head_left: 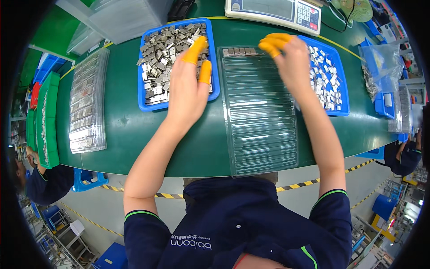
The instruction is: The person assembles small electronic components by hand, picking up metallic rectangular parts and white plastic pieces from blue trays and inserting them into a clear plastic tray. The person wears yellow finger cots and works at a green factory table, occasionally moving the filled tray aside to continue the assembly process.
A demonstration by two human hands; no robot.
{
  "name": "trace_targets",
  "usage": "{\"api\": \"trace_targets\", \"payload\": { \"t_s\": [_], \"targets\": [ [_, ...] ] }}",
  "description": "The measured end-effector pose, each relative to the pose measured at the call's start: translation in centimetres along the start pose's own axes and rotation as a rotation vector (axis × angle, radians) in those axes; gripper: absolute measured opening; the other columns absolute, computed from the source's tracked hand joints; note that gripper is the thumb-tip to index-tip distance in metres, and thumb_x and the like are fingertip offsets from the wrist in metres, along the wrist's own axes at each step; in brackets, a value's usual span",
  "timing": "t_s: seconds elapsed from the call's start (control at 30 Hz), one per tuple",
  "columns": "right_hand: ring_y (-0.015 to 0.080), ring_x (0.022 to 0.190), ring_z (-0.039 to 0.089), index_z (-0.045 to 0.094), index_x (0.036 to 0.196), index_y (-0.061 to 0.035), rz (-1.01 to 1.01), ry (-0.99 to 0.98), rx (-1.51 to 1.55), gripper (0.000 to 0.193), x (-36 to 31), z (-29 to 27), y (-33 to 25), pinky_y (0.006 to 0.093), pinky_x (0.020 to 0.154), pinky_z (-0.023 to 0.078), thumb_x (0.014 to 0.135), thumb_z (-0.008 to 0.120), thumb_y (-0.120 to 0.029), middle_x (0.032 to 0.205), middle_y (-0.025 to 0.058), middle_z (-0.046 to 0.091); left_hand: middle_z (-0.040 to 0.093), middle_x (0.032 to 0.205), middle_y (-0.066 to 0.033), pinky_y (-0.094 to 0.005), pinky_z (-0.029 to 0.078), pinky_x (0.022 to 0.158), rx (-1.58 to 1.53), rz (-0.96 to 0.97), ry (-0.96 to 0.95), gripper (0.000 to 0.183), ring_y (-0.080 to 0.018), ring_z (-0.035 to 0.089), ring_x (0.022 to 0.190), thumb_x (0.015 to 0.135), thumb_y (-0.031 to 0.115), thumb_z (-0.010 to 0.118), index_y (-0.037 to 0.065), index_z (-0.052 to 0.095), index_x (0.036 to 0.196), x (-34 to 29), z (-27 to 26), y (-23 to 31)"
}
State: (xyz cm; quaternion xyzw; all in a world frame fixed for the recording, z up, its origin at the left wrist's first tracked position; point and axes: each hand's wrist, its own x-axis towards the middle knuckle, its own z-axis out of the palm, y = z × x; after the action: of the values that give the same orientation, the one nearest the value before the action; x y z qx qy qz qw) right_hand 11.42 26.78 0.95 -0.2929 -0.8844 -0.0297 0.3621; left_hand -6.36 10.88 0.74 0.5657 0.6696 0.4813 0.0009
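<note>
My left hand [186,89] reaches over a blue tray [140,96] heaped with small flat metal pieces [163,49]. Yellow finger covers sit on its thumb and forefinger, which are spread apart with nothing visible between them. My right hand [293,62], also in yellow finger covers, is at the far right corner of a clear plastic slotted tray [262,116]. Its fingers are pinched together and hide whatever is between them. Along the far end of the slotted tray runs a short row of metal pieces [239,51]; the nearer slots hold none.
Right of the slotted tray, a second blue tray [344,96] holds small white pieces [329,80]. A scale [273,11] stands at the back. Filled clear trays [88,103] lie stacked on the left, beside a green bin [53,121]. Other people sit at both sides.
</note>
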Motion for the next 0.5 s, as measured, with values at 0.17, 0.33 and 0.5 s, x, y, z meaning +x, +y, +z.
{"api": "trace_targets", "payload": {
  "t_s": [0.17, 0.33, 0.5],
  "targets": [
    [0.0356, 0.080, 0.059, 0.064, 0.097, -0.0007, 0.301, -0.057, -0.071, 0.019, -1.2, -4.1, 6.0, 0.0403, 0.070, 0.047, 0.081, 0.060, -0.011, 0.092, 0.0176, 0.063, 0.055, 0.105, -0.0211, -0.0467, 0.028, 0.098, 0.378, -0.062, -0.090, 0.035, -0.0368, 0.044, 0.110, 0.074, 0.003, 0.052, -0.003, 0.057, 0.108, 0.7, -1.5, -2.5],
    [0.0237, 0.078, 0.060, 0.064, 0.102, -0.0019, 0.562, -0.166, 0.104, 0.023, -3.8, -5.9, 9.6, 0.0335, 0.069, 0.045, 0.082, 0.062, -0.013, 0.094, 0.0153, 0.062, 0.059, 0.087, -0.0147, -0.0398, 0.028, 0.090, 0.454, -0.095, -0.117, 0.022, -0.0291, 0.048, 0.096, 0.070, 0.011, 0.061, 0.001, 0.067, 0.088, 0.9, -1.1, -1.9],
    [0.0219, 0.069, 0.056, 0.065, 0.099, -0.0010, 0.548, -0.437, 0.130, 0.026, -4.1, -7.1, 9.0, 0.0327, 0.065, 0.045, 0.076, 0.069, -0.011, 0.082, 0.0132, 0.061, 0.061, 0.085, -0.0106, -0.0376, 0.029, 0.086, 0.504, -0.071, -0.146, 0.022, -0.0241, 0.050, 0.091, 0.071, 0.022, 0.071, 0.007, 0.070, 0.087, 0.6, -1.1, -2.4]
  ]
}}
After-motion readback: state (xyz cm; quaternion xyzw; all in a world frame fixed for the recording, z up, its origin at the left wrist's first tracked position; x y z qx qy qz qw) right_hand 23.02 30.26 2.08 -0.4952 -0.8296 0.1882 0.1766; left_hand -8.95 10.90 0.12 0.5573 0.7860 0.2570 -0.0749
